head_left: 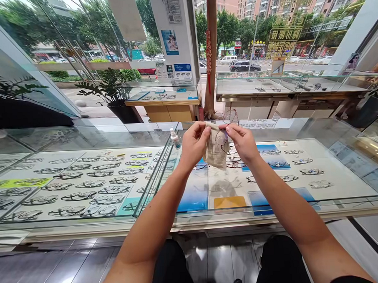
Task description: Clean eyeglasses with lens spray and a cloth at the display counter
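A: Fingers first. What are yours doing?

B: Your left hand [193, 142] has thumb and index closed on the top of a beige cleaning cloth [215, 157]. Your right hand [243, 144] pinches the thin-rimmed eyeglasses [221, 138]; exactly where on the frame, can't tell.

A: So the eyeglasses are where?

B: Up between your hands, over the glass display counter [95, 230]. Lower lens in front of the hanging cloth, the other lens higher. Lens touching cloth? Unclear.

A: Step?

B: Looks like you're mid lens-wipe. My judgement.

A: Next move calls for?

B: Probably a light, steady right pinch so the frame doesn't twist, with your left working the cloth over both lens faces. Thin rims could bend if you press.

A: Farther out?

B: Small spray bottle [175, 138] upright on the counter, left of your left hand. Under the glass, rows of spectacle frames [312, 172], blue gradient panels [191, 202], a yellow-orange panel [229, 202]. Beyond: potted plant [111, 86], street outside.
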Motion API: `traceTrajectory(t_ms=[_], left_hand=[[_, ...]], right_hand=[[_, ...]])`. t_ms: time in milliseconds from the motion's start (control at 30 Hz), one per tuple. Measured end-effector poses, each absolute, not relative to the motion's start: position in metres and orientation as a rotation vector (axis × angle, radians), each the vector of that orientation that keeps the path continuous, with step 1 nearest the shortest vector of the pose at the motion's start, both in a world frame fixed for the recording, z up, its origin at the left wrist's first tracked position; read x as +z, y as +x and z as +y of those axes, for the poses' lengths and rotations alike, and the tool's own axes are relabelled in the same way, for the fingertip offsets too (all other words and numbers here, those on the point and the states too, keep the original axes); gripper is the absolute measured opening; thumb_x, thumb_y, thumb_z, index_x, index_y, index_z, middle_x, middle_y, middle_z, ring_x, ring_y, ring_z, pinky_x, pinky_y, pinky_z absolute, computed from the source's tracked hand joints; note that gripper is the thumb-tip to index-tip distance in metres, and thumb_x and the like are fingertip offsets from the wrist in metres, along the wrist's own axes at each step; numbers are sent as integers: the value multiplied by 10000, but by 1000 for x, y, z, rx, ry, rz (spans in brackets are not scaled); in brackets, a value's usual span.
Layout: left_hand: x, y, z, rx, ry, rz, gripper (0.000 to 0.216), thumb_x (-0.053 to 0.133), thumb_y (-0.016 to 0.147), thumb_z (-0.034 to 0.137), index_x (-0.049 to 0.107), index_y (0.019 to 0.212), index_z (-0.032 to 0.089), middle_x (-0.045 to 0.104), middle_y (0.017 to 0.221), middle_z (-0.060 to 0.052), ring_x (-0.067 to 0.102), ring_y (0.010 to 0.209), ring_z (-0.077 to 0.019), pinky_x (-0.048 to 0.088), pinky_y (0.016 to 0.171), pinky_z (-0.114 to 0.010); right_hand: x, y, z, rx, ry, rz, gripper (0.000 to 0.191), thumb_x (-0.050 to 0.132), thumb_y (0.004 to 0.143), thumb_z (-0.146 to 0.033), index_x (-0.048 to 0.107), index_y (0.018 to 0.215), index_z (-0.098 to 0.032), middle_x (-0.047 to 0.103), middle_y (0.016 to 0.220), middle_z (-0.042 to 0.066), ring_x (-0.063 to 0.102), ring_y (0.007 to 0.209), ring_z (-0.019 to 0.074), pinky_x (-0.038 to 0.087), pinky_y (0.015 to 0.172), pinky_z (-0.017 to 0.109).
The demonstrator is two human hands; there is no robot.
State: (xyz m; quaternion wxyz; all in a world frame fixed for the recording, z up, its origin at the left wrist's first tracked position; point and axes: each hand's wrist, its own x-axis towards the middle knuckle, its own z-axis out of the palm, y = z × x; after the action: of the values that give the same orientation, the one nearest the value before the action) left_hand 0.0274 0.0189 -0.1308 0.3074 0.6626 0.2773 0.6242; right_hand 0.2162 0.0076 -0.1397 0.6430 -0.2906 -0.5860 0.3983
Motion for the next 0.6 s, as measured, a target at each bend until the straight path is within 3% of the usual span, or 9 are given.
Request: traceTrajectory(t_ms=[167,267,367,600], left_hand=[[-129,25,23,1547,1482,729,627,958,790,618,713,1206,219,789,928,-37,694,822,-173,539,780,-295],[-124,23,23,1443,1506,750,540,955,771,644,758,985,190,772,882,-43,678,825,-176,543,791,-304],[-122,24,21,1469,1568,747,550,911,796,703,699,818,196,702,805,-19,606,765,-159,503,740,-299],[-128,28,15,1514,1682,785,591,807,900,759,563,808,228,505,700,31,440,651,-136,345,619,-287]], right_hand=[[-134,215,2,834,-662,-1367,450,874,855,-709,894,927,-265,812,1073,63,695,1105,272,542,1057,435],[-132,215,-1,814,-674,-1391,456,858,869,-720,884,923,-268,812,1087,67,696,1120,277,541,1077,447],[-131,215,-1,796,-697,-1398,477,840,874,-741,875,926,-268,814,1119,73,695,1140,285,536,1099,459],[-134,215,2,778,-709,-1341,458,847,882,-724,860,907,-267,819,1136,79,697,1156,277,535,1112,454]])
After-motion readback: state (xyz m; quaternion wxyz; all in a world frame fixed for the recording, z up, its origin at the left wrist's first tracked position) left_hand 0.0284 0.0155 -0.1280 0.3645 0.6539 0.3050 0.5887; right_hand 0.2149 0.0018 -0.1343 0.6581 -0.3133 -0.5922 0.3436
